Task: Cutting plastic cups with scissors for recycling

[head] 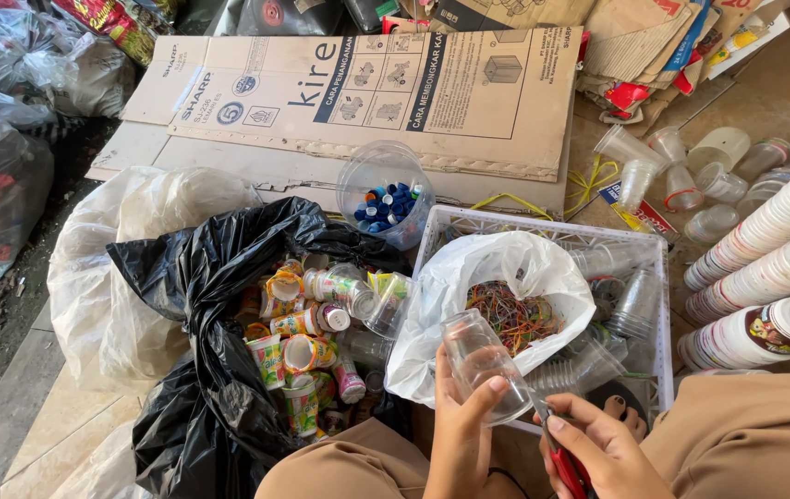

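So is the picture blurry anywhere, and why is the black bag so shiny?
Head view: mostly sharp, in soft even daylight with faint shadows. The black bag shines where its wrinkles catch the light. The clear cup in the left hand shows pale glints. The right hand, holding a red-handled tool, is a little soft at the bottom edge. The stacked cups at right seem slightly stretched.

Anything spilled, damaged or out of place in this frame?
Loose clear plastic cups lie tipped over on the floor at upper right, beside neat cup stacks. The flattened cardboard box has torn edges. The left hand holds a clear cup; nothing looks spilled.
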